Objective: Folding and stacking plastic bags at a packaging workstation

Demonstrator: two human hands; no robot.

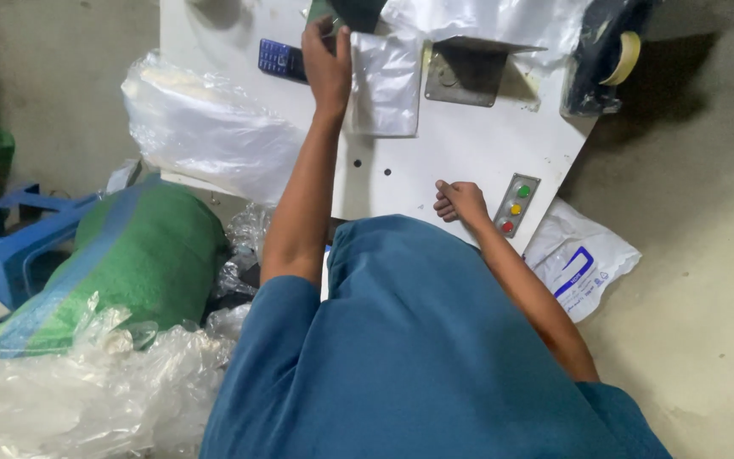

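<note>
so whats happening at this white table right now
A person in a blue shirt leans over a white machine table. The left hand holds a clear plastic pouch at its edge, up by a metal plate. The right hand rests loosely closed beside a panel of coloured buttons.

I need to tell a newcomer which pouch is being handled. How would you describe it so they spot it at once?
Find the white machine table. Near its far edge, the left hand grips a flat silvery plastic pouch, left of the metal plate. Unlike the dark phone beside it, it is shiny and pale.
</note>
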